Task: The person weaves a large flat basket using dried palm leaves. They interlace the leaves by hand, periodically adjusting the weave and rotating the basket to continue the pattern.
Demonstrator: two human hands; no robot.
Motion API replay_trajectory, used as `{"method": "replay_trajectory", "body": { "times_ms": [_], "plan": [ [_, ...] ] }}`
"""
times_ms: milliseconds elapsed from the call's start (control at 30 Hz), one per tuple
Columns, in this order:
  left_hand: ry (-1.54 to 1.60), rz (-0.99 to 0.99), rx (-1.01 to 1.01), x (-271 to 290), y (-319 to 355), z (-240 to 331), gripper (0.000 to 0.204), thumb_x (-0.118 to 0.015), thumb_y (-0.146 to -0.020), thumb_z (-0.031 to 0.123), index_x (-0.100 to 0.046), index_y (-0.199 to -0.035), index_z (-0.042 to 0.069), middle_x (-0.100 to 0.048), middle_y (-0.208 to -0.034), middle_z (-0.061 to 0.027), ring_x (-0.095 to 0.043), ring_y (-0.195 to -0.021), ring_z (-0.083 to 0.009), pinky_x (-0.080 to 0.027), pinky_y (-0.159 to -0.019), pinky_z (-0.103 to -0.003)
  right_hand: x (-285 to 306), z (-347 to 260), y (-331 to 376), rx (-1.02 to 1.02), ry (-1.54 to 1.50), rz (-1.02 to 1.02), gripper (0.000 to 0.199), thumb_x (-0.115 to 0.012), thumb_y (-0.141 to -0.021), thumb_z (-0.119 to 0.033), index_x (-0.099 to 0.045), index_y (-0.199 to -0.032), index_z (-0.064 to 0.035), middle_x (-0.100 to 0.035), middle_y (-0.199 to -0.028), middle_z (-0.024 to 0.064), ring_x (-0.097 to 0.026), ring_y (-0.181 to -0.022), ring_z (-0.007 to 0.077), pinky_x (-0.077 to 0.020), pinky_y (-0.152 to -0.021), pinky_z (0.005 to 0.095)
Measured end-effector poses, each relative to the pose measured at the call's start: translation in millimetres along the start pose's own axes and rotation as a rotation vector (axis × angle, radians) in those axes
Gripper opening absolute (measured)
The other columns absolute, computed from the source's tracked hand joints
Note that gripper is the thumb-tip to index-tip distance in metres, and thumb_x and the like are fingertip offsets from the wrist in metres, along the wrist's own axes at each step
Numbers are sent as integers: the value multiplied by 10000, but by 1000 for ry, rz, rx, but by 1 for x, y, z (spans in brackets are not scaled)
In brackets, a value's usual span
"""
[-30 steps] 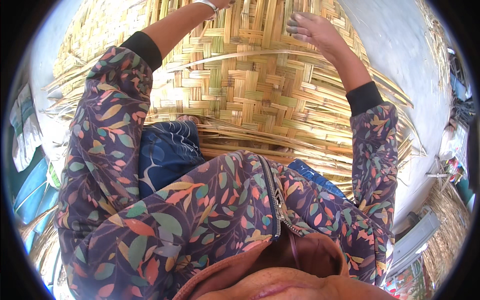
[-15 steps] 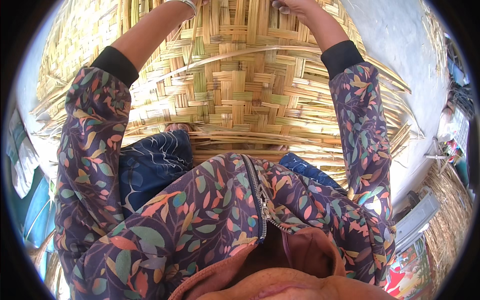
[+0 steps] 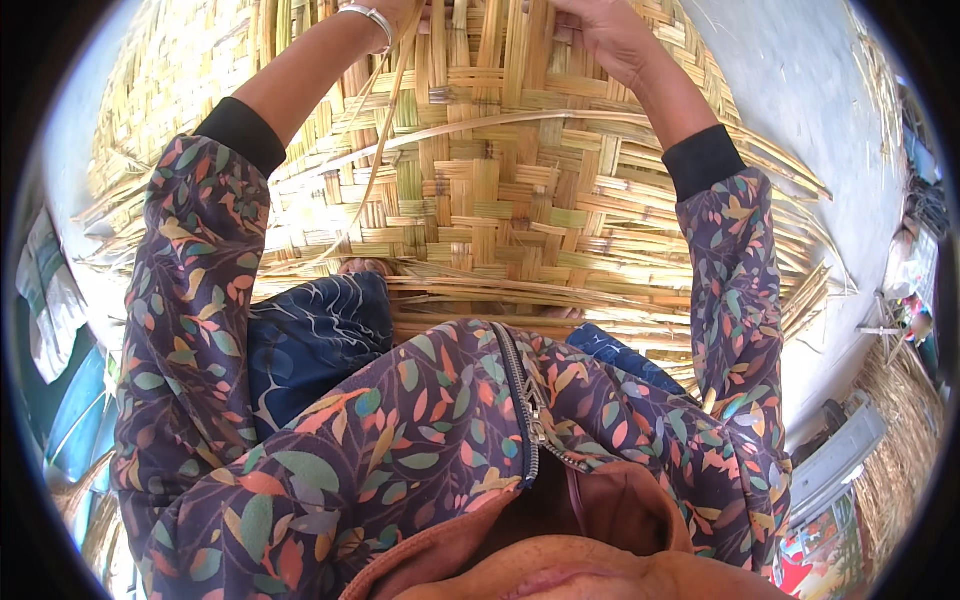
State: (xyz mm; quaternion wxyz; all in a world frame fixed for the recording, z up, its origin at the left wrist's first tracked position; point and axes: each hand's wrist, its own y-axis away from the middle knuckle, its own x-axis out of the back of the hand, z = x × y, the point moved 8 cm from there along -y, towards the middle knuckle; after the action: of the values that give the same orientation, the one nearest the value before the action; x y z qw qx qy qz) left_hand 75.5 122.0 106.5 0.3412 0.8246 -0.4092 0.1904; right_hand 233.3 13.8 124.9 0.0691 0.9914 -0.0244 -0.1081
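Nearest, a leaf-patterned zip jacket (image 3: 420,440) and dark blue trousers (image 3: 310,340) are seen. Beyond the knees a flat woven mat (image 3: 520,210) of pale, stiff bamboo strips is spread on grey concrete floor (image 3: 800,90) — loose strip ends fray outward. Since the earlier frames both arms have been stretched farther forward. The right hand (image 3: 600,30) is laid on the weave, fingers curled; the left hand (image 3: 405,12) — cut off at the rim — cannot be judged, a thin strip (image 3: 385,140) trailing beneath its bangled wrist.
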Motion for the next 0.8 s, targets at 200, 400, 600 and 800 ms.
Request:
{"method": "replay_trajectory", "body": {
  "times_ms": [200,400,600,800],
  "plan": [
    [609,342,139,-11,-8,-18,221,-557,-908,74,-657,-1103,38,-628,-1116,-93,-589,-1021,-241,-495,-901,-370,16,0,-2,-81,-399,67,343,-457,-1008,-353,-633,-1126,-83,-704,-991,76,-662,-805,198,-552,-714,352],
    [980,748,158,-6,13,-35,149,-509,-909,50,-616,-963,-38,-601,-866,-212,-584,-769,-390,-512,-718,-449,-4,-31,-3,-120,-194,-133,429,-381,-1029,-340,-564,-1242,-16,-692,-1088,167,-701,-927,262,-575,-786,361],
    [1517,513,333,3,25,-30,179,-542,-935,145,-636,-1027,24,-654,-966,-169,-640,-850,-291,-527,-755,-384,-3,-31,-12,-172,-79,-34,370,-378,-1033,-205,-524,-1301,4,-656,-1172,180,-683,-927,226,-579,-743,330],
    [1054,648,165,30,37,-14,212,-439,-1024,119,-583,-1095,-21,-638,-932,-117,-677,-810,-215,-585,-785,-279,10,-15,-35,-164,189,-151,491,-522,-1008,-316,-442,-1396,-25,-584,-1273,104,-607,-1126,204,-518,-910,317]
  ]
}}
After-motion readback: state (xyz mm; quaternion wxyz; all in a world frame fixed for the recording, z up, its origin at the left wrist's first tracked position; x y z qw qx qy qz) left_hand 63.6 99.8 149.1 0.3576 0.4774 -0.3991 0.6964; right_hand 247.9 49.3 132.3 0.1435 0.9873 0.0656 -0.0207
